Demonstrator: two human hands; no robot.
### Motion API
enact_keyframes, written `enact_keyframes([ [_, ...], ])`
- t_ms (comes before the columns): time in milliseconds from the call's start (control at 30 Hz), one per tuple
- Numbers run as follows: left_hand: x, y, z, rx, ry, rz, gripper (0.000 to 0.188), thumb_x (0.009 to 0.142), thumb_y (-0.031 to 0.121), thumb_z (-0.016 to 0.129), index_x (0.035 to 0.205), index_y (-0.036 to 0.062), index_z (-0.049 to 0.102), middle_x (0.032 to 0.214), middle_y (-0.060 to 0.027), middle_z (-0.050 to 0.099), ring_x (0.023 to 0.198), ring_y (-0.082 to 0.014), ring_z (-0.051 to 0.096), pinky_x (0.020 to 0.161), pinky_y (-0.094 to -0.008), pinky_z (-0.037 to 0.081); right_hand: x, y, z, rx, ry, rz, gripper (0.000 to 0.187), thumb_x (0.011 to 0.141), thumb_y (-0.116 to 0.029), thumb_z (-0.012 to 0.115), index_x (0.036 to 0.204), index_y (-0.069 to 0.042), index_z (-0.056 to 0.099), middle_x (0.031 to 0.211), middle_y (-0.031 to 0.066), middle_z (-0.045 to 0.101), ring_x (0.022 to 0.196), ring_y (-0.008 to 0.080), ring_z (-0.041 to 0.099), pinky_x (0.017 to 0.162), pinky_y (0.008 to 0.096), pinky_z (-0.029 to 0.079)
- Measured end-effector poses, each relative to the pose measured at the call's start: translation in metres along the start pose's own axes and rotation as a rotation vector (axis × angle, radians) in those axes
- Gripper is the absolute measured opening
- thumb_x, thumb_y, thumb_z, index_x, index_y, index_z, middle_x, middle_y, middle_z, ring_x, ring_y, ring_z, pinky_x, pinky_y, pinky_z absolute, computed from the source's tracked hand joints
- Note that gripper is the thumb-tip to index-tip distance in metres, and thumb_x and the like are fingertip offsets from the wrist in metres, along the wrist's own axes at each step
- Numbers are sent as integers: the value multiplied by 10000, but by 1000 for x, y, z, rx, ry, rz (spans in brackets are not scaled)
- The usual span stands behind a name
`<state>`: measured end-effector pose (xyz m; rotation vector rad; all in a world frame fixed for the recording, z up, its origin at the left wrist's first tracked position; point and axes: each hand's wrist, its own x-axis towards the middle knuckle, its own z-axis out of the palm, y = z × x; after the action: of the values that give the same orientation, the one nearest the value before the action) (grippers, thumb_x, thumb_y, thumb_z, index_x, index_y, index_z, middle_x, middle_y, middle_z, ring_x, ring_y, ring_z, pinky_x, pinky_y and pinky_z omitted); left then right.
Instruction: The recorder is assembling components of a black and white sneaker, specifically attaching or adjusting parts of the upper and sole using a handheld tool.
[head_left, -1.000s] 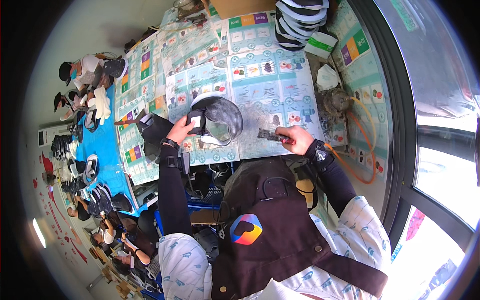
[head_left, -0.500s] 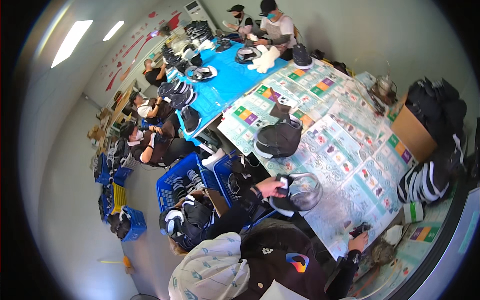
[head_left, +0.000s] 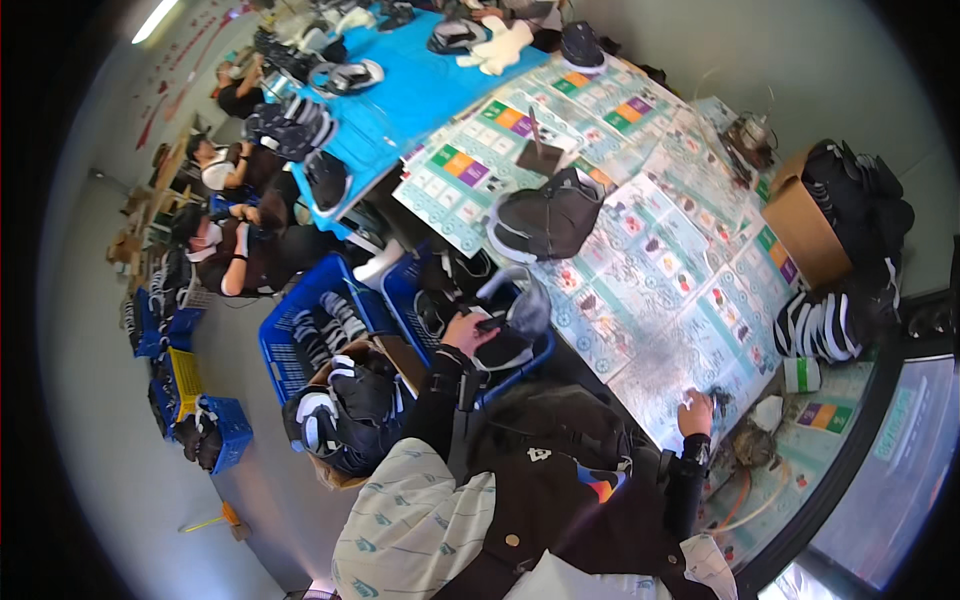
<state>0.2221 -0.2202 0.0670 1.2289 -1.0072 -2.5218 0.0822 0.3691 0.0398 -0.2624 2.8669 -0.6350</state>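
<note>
My left hand is closed on the dark part of a black and grey sneaker, which hangs tilted over a blue crate beside the table. My right hand rests at the table's near edge with its fingers curled. Against those fingers lies a small dark object, too blurred to name. Farther up the table sits another black sneaker with a pale sole, touched by neither hand.
Dark shoe parts fill the blue crate near my left hand. At my left stands a carton of black shoes. A cardboard box and stacked shoes are on the right. Several people sit at the blue-covered table.
My left hand has drawn the sneaker left, off the table's edge and over the crate. The right hand stays by the near edge, its dark object now less visible. The view has shifted.
</note>
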Motion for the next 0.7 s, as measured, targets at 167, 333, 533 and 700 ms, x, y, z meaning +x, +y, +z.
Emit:
enact_keyframes([
  [167,-6,20,1,-10,48,28,192,929,51,609,1098,51,518,1010,-104,623,918,-263,666,871,-487,609,-8,-25,-6,-65,-72,73,339,775,-129,683,1107,-63,688,1189,190,646,1210,401,537,1080,502,395],
  [333,-6,24,-10,27,111,119,196,937,91,666,1076,61,531,982,-80,629,855,-221,673,827,-442,624,-9,-46,-11,-103,-7,-35,300,785,-107,682,1076,-34,695,1065,182,660,1000,346,624,914,442,498],
  [533,4,20,-17,68,255,274,296,906,56,714,1096,25,489,998,-104,617,835,-224,685,704,-391,650,-8,-80,-12,-119,-80,-72,287,800,-155,689,1067,-53,713,1106,172,679,1104,365,622,973,460,481],
  [700,8,25,-17,59,308,320,428,905,41,721,1168,-22,389,1134,-154,555,974,-259,654,690,-411,658,-6,-95,-9,-121,-166,-12,281,806,-147,680,1070,-53,709,1103,173,679,1101,363,612,991,453,470],
])
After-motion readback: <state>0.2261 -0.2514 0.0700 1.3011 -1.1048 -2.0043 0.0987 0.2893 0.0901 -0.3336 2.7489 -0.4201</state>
